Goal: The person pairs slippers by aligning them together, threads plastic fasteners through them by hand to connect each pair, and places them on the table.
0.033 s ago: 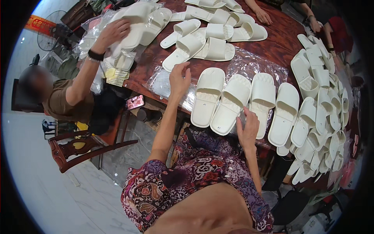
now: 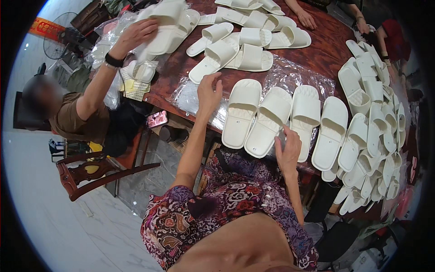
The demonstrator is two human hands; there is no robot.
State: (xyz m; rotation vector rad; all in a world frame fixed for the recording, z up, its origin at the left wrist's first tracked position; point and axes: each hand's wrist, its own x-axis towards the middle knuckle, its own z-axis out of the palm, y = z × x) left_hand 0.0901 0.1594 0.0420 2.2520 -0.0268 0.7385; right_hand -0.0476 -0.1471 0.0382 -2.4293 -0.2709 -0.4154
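Observation:
A row of white slide slippers (image 2: 272, 119) lies soles-down on clear plastic bags (image 2: 297, 75) on a dark red-brown table (image 2: 326, 52). My left hand (image 2: 208, 93) rests with fingers apart on the plastic, just left of the leftmost slipper (image 2: 241, 113) in the row. At the table's near edge, my right hand (image 2: 287, 152) pinches a bit of clear plastic between two slippers' heels. My forearms come up from a flowered dress.
A big heap of white slippers (image 2: 374, 136) fills the table's right side, and more pairs (image 2: 247, 50) lie farther back. On the left a seated person's hand (image 2: 136, 34) presses a bagged slipper. Other hands (image 2: 306, 18) reach in at the far edge. A wooden chair (image 2: 90, 172) stands at lower left.

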